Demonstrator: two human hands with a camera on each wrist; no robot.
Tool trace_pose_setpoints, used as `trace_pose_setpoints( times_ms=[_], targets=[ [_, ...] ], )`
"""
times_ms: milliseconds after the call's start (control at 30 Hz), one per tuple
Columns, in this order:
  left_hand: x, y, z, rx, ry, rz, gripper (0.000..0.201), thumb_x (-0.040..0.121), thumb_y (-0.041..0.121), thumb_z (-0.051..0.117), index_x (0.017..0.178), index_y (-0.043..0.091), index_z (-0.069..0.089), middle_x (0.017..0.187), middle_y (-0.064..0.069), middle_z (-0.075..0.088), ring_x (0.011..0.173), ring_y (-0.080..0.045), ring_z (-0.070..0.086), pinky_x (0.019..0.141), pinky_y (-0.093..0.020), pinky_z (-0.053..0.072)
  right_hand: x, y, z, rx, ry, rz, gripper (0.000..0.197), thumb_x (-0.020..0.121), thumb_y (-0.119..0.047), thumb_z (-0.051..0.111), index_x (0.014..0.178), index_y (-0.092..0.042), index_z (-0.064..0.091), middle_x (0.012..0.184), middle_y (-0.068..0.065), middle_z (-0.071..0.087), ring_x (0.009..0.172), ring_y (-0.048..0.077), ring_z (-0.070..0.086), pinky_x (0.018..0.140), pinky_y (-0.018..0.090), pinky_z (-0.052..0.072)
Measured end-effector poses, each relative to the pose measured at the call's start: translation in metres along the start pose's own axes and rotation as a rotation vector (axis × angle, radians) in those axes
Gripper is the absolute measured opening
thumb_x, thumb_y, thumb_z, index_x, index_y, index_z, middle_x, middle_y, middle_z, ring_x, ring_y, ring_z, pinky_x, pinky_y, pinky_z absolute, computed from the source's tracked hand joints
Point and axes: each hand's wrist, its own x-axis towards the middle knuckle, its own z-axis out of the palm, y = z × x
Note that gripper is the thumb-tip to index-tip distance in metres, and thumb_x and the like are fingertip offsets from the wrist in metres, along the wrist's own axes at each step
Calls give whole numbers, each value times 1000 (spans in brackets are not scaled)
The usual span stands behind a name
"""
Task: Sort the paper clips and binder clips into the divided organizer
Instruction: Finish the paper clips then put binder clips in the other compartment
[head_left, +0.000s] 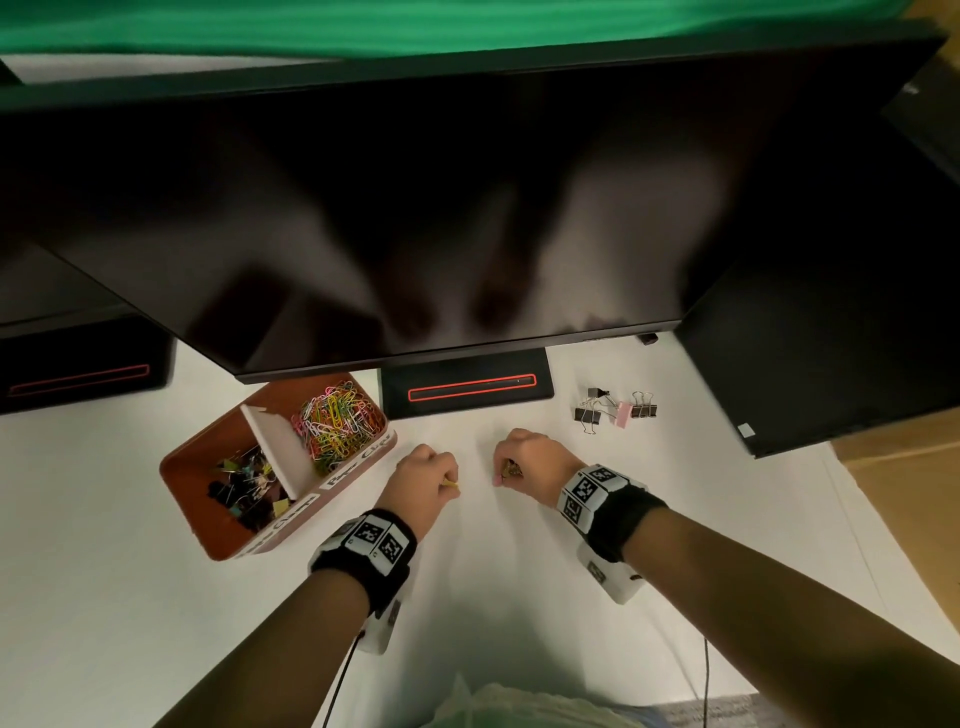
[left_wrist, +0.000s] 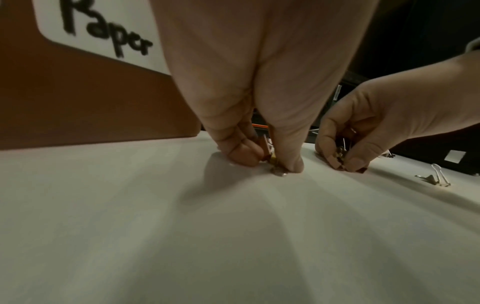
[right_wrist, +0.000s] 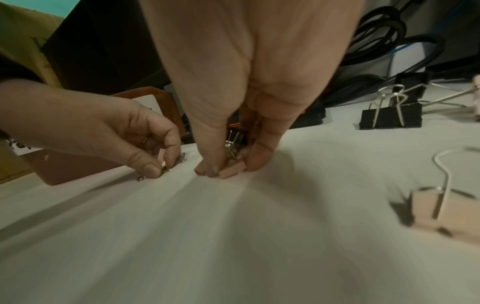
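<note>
My left hand (head_left: 423, 475) pinches a small yellow binder clip (head_left: 450, 484) against the white table (head_left: 519, 571), fingers curled tight round it. My right hand (head_left: 524, 462) curls over a pink binder clip (right_wrist: 232, 169) with silver wire handles, its body touching the table (there may be a second clip in the same grip, I cannot tell). The brown organizer (head_left: 208, 525) stands just to my left: coloured paper clips (head_left: 337, 421) fill the far compartment, binder clips (head_left: 247, 486) the near one. Its white label (left_wrist: 103, 30) reads "Paper". More black and pink loose binder clips (head_left: 615, 410) lie to my right.
</note>
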Motion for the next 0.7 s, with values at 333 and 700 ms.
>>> trace_pose_setpoints(
  times_ms=[333, 700],
  targets=[
    [-4, 1, 0, 8, 4, -40, 24, 86, 15, 59, 109, 13, 54, 110, -7, 53, 99, -23, 54, 88, -30, 45, 1, -8, 4, -13, -70, 15, 15, 85, -13, 60, 95, -15, 72, 107, 6, 47, 89, 24, 56, 78, 23, 43],
    [-14, -11, -4, -60, -6, -47, 14, 77, 16, 70, 87, 7, 66, 85, -2, 51, 77, -20, 53, 69, -21, 38, -3, -14, 15, 49, -57, -43, 21, 83, -5, 52, 92, -16, 67, 100, 3, 66, 91, 21, 58, 78, 25, 44]
  ],
)
